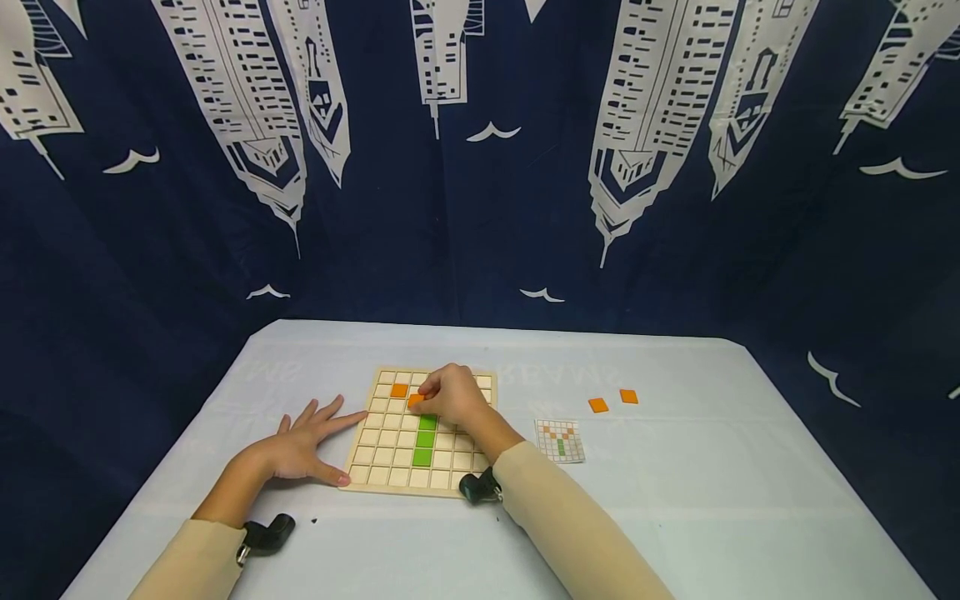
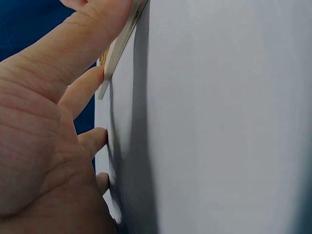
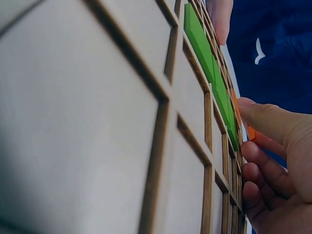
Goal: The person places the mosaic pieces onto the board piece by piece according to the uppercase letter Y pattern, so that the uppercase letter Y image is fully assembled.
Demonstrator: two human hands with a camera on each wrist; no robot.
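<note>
Right fingers [image 3: 267,164] curl, pinching orange tile [image 1: 416,401].

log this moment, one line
right hand: pinches orange tile at grid board; left hand: touches board's edge; green tiles: on board; two orange tiles: off board

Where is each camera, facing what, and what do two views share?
Head: worn there, facing forward and down over the table; left hand, right hand, sleeves show.
Left wrist: worn there, facing its thumb, fingers and the grid board's edge.
Right wrist: worn there, looking across the grid board; right fingers and a left fingertip show.
Shared: head and right wrist show green tiles.
</note>
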